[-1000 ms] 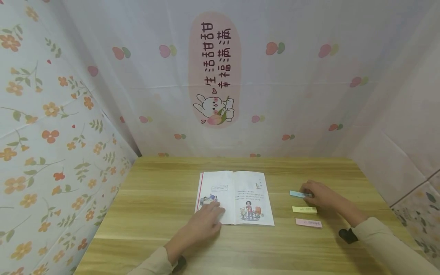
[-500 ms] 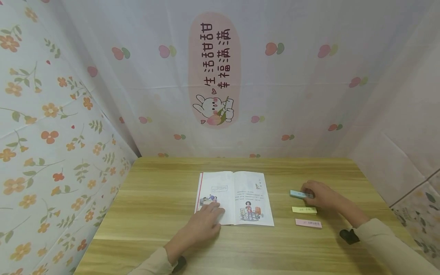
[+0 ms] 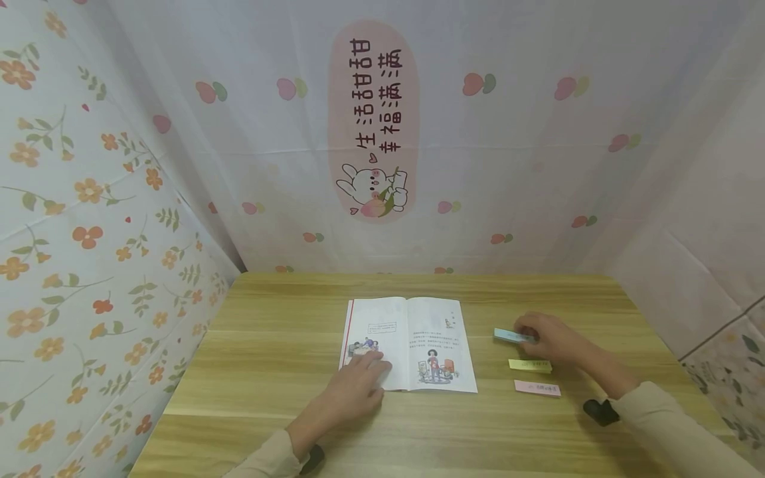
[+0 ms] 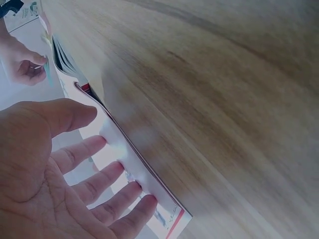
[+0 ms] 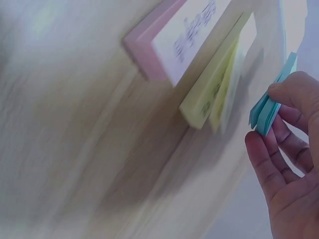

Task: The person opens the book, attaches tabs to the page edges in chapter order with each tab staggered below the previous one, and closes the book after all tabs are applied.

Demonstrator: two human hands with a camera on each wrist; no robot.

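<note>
Nearest, two pale sleeves (image 3: 675, 421) reach over the wood-grain surface (image 3: 454, 431). The left hand (image 3: 352, 388) rests, fingers spread, on the left page of an open picture book (image 3: 439, 318). To the book's right, a pink pad (image 3: 537, 389) lies closest, a yellow pad (image 3: 529, 366) just beyond it. Farther still, the right hand (image 3: 552, 338) pinches a blue pad (image 3: 508, 336) between thumb and fingers, near the right page. Behind everything hangs a printed white cloth (image 3: 526, 153)
</note>
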